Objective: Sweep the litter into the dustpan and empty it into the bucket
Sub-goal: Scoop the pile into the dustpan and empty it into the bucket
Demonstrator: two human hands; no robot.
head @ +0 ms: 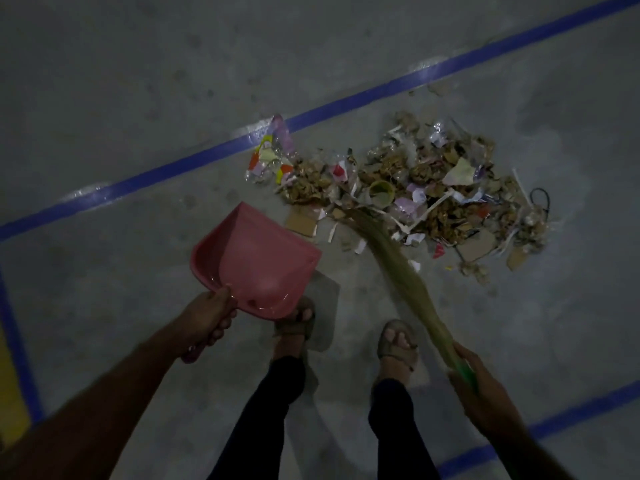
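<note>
Nearest, the left hand (204,315) has its fingers clamped on the handle of a pink dustpan (254,261), held empty at near left, mouth facing far-right. The right hand (479,389) grips a soft grass broom (398,271) by its green handle; the bristle tips touch the near edge of the litter (415,188). The litter lies heaped on the concrete floor (138,81), right of the dustpan and apart from it, beside a blue floor line (173,171). Two sandalled feet (398,342) stand between the hands.
</note>
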